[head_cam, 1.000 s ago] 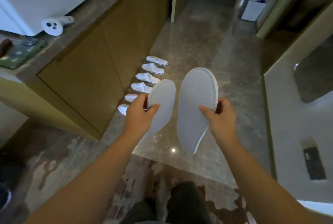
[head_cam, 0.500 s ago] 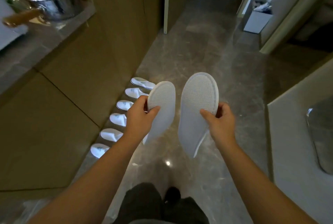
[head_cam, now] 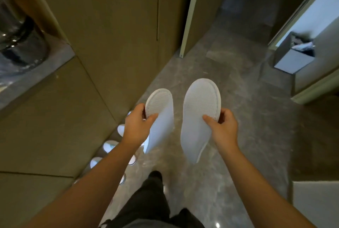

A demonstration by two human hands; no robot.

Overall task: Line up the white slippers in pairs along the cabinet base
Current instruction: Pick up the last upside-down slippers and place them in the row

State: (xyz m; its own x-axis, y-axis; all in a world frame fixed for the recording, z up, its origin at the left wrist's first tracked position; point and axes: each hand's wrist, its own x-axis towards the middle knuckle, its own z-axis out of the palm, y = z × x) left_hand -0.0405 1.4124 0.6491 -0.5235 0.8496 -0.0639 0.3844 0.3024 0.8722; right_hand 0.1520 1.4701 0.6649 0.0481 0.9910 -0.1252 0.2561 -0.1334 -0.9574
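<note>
My left hand (head_cam: 136, 127) grips a white slipper (head_cam: 161, 116) by its edge, textured sole facing me, toe up. In my right hand (head_cam: 222, 129) is a second white slipper (head_cam: 199, 117), held the same way and a little higher. Both hang over the grey floor, close beside the tan cabinet (head_cam: 102, 48). Several white slippers (head_cam: 110, 145) lie in a row along the cabinet base (head_cam: 117, 116), mostly hidden behind my left forearm.
A marble counter (head_cam: 34, 73) with a shiny metal pot (head_cam: 18, 31) juts out at upper left. A small grey bin (head_cam: 293, 53) stands in a doorway at upper right. A pale ledge (head_cam: 315, 202) lies at lower right. My dark trouser legs (head_cam: 152, 202) stand below the slippers.
I have walked forward along the cabinet. The row of slippers on the floor has slid down and back under my left arm. Both hands keep the same hold.
</note>
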